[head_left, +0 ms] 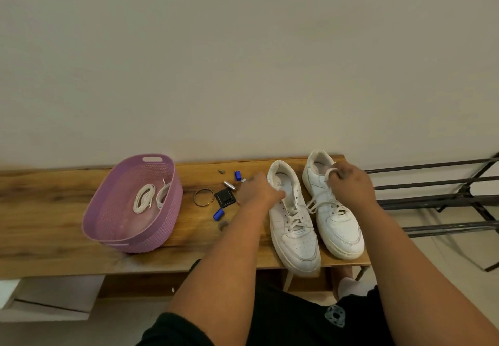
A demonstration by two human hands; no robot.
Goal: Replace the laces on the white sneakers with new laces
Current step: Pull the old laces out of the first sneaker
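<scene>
Two white sneakers stand side by side on a wooden bench, toes toward me. My left hand grips the collar edge of the left sneaker. My right hand hovers over the right sneaker and pinches a loop of its white lace, pulled up near the tongue. Both shoes still carry laces through their eyelets. Two coiled white laces lie inside a purple basket to the left.
Between the basket and the shoes lie small items: a bangle, a black square piece, blue caps and a metal cylinder. A black metal rack stands right of the bench. A wall rises behind.
</scene>
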